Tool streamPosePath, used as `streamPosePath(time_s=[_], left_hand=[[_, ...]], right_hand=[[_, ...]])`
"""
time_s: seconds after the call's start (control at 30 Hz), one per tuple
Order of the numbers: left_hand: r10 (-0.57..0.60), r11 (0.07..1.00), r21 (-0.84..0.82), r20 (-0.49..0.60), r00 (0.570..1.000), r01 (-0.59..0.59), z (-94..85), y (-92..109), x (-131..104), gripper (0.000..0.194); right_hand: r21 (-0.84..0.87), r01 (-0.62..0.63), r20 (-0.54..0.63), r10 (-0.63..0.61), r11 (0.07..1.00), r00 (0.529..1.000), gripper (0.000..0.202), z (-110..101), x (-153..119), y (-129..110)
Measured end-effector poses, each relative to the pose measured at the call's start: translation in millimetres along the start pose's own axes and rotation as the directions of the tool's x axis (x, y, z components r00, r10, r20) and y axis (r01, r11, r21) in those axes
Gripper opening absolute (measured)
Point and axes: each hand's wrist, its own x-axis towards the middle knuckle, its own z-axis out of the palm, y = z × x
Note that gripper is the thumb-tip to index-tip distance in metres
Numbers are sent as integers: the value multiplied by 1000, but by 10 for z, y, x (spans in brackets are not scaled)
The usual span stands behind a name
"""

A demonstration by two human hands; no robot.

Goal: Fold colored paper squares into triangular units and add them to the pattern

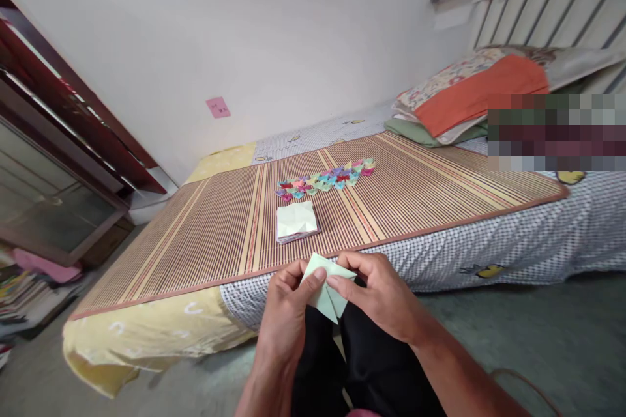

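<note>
A pale green folded paper (328, 303) is held between both hands above my lap, one point of it facing down. My left hand (292, 293) pinches its left side, thumb on top and fingers behind. On the right side, my right hand (374, 287) grips it the same way, its thumb near the middle. Beyond the hands, a stack of pale paper squares (296, 221) lies on the striped mat (220, 228). Behind the stack are several small, colourful folded paper pieces (325, 180) in rows.
The mat covers a bed with a checked and yellow sheet (171, 319). Pillows (469, 94) are piled at the back right. A pink note (218, 107) is on the wall. Books and papers (29, 293) sit at the far left, beside a cabinet (49, 189).
</note>
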Motion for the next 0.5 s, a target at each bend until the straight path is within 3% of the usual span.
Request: streamPosePath(time_s=[0.2, 0.37, 0.5], left_hand=[[31, 999, 30, -34, 999, -30, 1, -25, -5, 39], [119, 959, 261, -26, 993, -108, 24, -8, -49, 39], [233, 873, 439, 6, 972, -212, 74, 6, -87, 39]], right_hand=[[-29, 37, -36, -38, 999, 999, 31, -143, -20, 47], [-48, 46, -47, -49, 998, 998, 26, -236, -20, 71], [-117, 172, -118, -186, 978, 975, 11, -160, -22, -2]])
